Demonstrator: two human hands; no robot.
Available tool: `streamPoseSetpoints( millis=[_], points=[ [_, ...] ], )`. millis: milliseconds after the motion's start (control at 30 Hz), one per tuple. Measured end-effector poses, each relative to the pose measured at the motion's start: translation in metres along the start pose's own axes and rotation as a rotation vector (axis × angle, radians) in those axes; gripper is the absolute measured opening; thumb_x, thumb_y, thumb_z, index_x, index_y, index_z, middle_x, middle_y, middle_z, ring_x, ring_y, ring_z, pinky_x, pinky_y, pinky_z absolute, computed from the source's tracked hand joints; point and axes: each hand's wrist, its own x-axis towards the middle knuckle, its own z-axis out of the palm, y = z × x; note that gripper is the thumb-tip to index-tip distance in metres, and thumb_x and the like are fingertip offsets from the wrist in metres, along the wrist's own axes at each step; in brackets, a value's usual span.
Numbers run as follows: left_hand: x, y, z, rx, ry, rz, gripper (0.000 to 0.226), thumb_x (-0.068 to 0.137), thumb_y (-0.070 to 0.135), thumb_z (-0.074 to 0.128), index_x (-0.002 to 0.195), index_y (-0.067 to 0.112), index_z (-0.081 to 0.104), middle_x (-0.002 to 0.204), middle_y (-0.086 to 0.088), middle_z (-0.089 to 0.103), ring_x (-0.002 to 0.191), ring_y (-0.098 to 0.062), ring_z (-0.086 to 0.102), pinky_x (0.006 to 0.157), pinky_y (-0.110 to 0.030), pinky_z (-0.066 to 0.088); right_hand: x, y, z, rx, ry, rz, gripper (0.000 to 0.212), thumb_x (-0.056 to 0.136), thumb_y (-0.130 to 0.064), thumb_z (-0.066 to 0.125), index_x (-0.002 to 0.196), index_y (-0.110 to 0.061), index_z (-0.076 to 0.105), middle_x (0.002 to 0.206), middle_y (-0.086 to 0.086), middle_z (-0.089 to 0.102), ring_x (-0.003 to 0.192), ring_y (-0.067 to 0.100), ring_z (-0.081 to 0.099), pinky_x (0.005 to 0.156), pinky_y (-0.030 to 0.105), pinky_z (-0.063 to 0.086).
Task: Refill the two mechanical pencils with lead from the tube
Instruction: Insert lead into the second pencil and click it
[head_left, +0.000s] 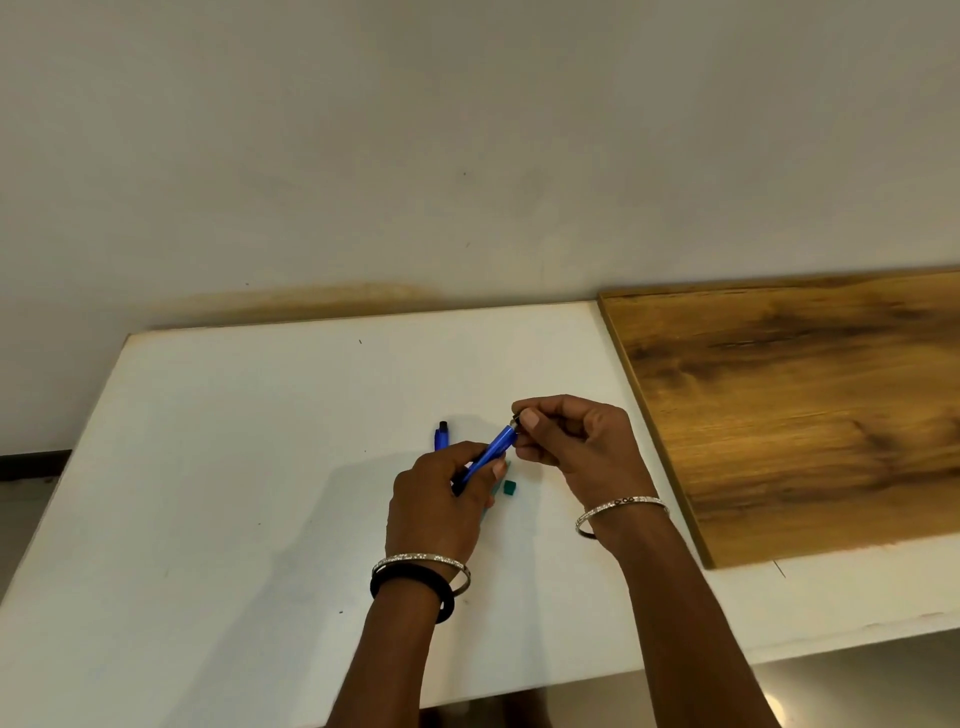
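Observation:
My left hand (441, 493) grips a blue mechanical pencil (493, 449) by its lower barrel, tilted up to the right above the white table (208, 467). My right hand (571, 441) pinches the pencil's top end, at the cap, between thumb and fingers. A second blue pencil (441, 435) lies on the table behind my left hand, mostly hidden, its dark end pointing away. A small teal cap (509, 487) lies on the table between my hands. A light teal piece, perhaps the lead tube, peeks out under my left hand; I cannot tell.
A wooden board (805, 405) lies on the table's right part, its near-left corner close to my right wrist. A pale wall (467, 156) rises behind the table. The table's front edge runs just below my forearms.

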Motion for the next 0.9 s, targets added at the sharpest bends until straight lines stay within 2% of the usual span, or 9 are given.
streamPoseSetpoints(
  millis=[67, 400, 633, 700, 767, 833, 900],
  points=[
    [0.0, 0.0, 0.0, 0.03, 0.0, 0.005, 0.021, 0.086, 0.042, 0.062, 0.102, 0.033, 0.072, 0.063, 0.016, 0.063, 0.06, 0.001, 0.06, 0.061, 0.003, 0.039, 0.001, 0.001, -0.001, -0.042, -0.009, -0.017, 0.016, 0.087, -0.007, 0.066, 0.102, -0.005, 0.073, 0.087, 0.014, 0.074, 0.074, 0.022, 0.073, 0.068, 0.024, 0.06],
    [-0.001, 0.002, -0.001, 0.065, -0.018, 0.017, 0.021, 0.086, 0.043, 0.061, 0.1, 0.033, 0.074, 0.061, 0.016, 0.062, 0.058, 0.0, 0.056, 0.054, -0.002, 0.038, -0.002, 0.0, -0.006, -0.089, -0.114, -0.03, 0.016, 0.09, -0.002, 0.062, 0.097, -0.011, 0.074, 0.085, 0.011, 0.075, 0.074, 0.02, 0.074, 0.067, 0.021, 0.058],
    [-0.001, 0.006, -0.005, -0.003, -0.05, 0.02, 0.024, 0.086, 0.039, 0.062, 0.104, 0.029, 0.074, 0.057, 0.015, 0.061, 0.06, 0.015, 0.055, 0.058, 0.003, 0.037, -0.005, -0.005, -0.01, 0.045, -0.171, 0.06, 0.016, 0.086, -0.006, 0.068, 0.097, -0.014, 0.076, 0.091, 0.007, 0.077, 0.084, 0.021, 0.075, 0.069, 0.025, 0.06],
    [-0.001, 0.009, -0.005, -0.03, -0.054, 0.023, 0.024, 0.086, 0.039, 0.063, 0.104, 0.028, 0.074, 0.058, 0.015, 0.062, 0.058, 0.011, 0.055, 0.058, 0.001, 0.037, -0.005, -0.006, -0.011, 0.112, -0.187, 0.11, 0.019, 0.082, -0.012, 0.072, 0.1, -0.014, 0.076, 0.096, 0.007, 0.077, 0.089, 0.022, 0.074, 0.072, 0.028, 0.06],
    [-0.001, 0.012, -0.004, -0.078, -0.073, 0.015, 0.022, 0.086, 0.038, 0.063, 0.102, 0.028, 0.075, 0.059, 0.011, 0.065, 0.055, 0.003, 0.056, 0.059, -0.005, 0.04, -0.004, -0.007, -0.01, 0.155, -0.184, 0.151, 0.03, 0.075, -0.03, 0.074, 0.103, -0.016, 0.076, 0.1, 0.006, 0.076, 0.094, 0.021, 0.072, 0.078, 0.031, 0.06],
    [-0.002, 0.015, -0.002, -0.14, -0.109, 0.003, 0.02, 0.086, 0.036, 0.064, 0.099, 0.027, 0.075, 0.061, 0.007, 0.069, 0.048, -0.001, 0.054, 0.055, -0.01, 0.044, -0.003, -0.006, -0.007, 0.105, -0.194, 0.156, 0.039, 0.072, -0.045, 0.07, 0.102, -0.02, 0.076, 0.101, 0.003, 0.076, 0.098, 0.018, 0.069, 0.083, 0.034, 0.058],
    [-0.003, 0.016, 0.0, -0.16, -0.138, -0.007, 0.02, 0.086, 0.039, 0.063, 0.096, 0.026, 0.076, 0.064, 0.004, 0.072, 0.045, -0.001, 0.055, 0.052, -0.009, 0.045, -0.005, -0.005, -0.004, 0.074, -0.23, 0.123, 0.035, 0.076, -0.047, 0.064, 0.095, -0.021, 0.077, 0.097, 0.001, 0.076, 0.097, 0.015, 0.07, 0.083, 0.034, 0.057]
  ],
)
